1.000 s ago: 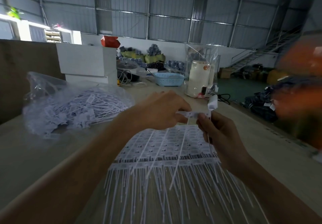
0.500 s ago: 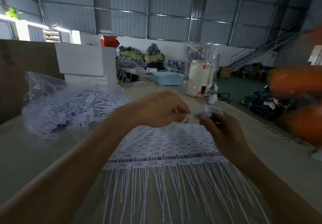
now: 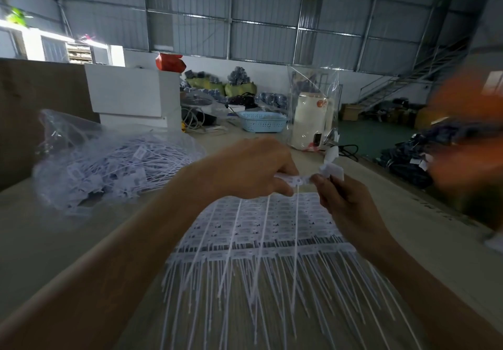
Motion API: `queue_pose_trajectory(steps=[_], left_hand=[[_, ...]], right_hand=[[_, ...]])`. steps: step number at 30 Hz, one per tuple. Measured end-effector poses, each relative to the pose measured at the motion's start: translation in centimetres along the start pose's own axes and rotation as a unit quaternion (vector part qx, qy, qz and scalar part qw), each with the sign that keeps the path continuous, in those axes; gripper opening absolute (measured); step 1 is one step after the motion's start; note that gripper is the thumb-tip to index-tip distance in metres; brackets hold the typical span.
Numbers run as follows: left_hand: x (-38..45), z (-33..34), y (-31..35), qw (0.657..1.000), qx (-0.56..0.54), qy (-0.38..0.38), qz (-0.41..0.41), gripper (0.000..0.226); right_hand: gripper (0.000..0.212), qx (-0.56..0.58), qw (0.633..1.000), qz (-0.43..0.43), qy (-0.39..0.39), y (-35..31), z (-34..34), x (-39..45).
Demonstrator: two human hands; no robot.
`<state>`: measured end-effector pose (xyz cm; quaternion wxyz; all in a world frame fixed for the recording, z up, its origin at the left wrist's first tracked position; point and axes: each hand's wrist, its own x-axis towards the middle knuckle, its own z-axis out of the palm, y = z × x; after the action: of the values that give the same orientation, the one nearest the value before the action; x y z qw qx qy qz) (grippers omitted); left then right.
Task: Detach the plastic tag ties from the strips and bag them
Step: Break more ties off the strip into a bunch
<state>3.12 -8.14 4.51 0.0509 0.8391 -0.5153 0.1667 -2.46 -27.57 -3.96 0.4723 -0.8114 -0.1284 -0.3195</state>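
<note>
Both hands meet above the worktop, each taking one end of a short white strip of joined plastic tag ties. The left hand curls over its end, the grip pinching the strip between thumb and fingers near the knuckles. The right hand pinches the other end, and a few loose white tag heads stick up above its fingers, probably pieces already broken free and kept in the fist to save trips to the bag. Thin tails hang straight down from the held strip, which suggests it is lifted clear so the ties can be snapped or twisted apart without snagging.

Directly beneath the hands lies the stock still to be worked: a broad layered stack of strips, heads in rows and tails fanned toward the person, laid flat so the next strip can be peeled off the top. To the left sits a clear plastic bag, mouth apparently toward the hands and already well filled with separated ties, within easy reach of the left arm. Much of the stack remains, so the job looks only partly done. A blue basket and a white appliance stand farther back.
</note>
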Motion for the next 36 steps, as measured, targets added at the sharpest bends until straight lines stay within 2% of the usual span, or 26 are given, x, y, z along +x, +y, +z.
queue_pose_trajectory(steps=[4,6,8,11,13,18,22,25,28,30,34,36], left_hand=[[-0.3,-0.5,0.1,0.998,-0.044,-0.037,-0.012,0.021],[-0.7,-0.7,0.1,0.995,-0.082,-0.060,-0.007,0.020],[-0.9,-0.9,0.0,0.993,-0.098,-0.063,-0.001,0.021],[-0.7,-1.0,-0.3,0.996,-0.085,-0.014,-0.016,0.025],[-0.4,-0.8,-0.3,0.997,-0.077,0.018,-0.018,0.029],[0.2,-0.1,0.3,0.997,-0.050,0.060,0.003,0.030],[0.6,0.5,0.9,0.995,-0.001,0.102,0.016,0.037],[0.7,1.2,1.4,0.991,-0.005,0.131,0.039,0.037],[0.7,1.9,1.4,0.986,0.001,0.150,0.066,0.031],[0.9,2.2,1.4,0.988,0.011,0.138,0.061,0.038],[0.8,1.4,0.8,0.993,-0.062,0.101,0.012,0.055],[0.3,1.0,0.1,0.995,-0.062,0.082,-0.017,0.057]], right_hand=[[0.031,-0.077,0.996,-0.040,0.024,0.3,0.0,-0.1],[0.021,-0.186,0.977,-0.079,0.070,0.8,-0.9,0.1],[0.019,-0.229,0.961,-0.085,0.129,1.2,-2.4,0.4],[0.031,-0.175,0.972,0.000,0.159,1.8,-3.2,1.0],[0.033,-0.121,0.985,0.043,0.117,1.9,-2.4,1.1],[0.037,0.005,0.999,0.043,0.028,0.6,0.0,-0.2],[0.036,0.169,0.981,0.093,-0.017,-0.5,0.9,-0.9],[0.048,0.271,0.950,0.150,-0.043,-0.8,1.0,-0.9],[0.050,0.234,0.962,0.133,-0.056,-0.8,1.0,-1.0],[0.051,0.214,0.968,0.127,-0.030,-0.7,0.8,-0.9],[0.031,0.262,0.952,0.158,0.011,-0.7,0.0,-0.6],[0.029,0.280,0.945,0.169,0.013,-0.7,-0.2,-0.6]])
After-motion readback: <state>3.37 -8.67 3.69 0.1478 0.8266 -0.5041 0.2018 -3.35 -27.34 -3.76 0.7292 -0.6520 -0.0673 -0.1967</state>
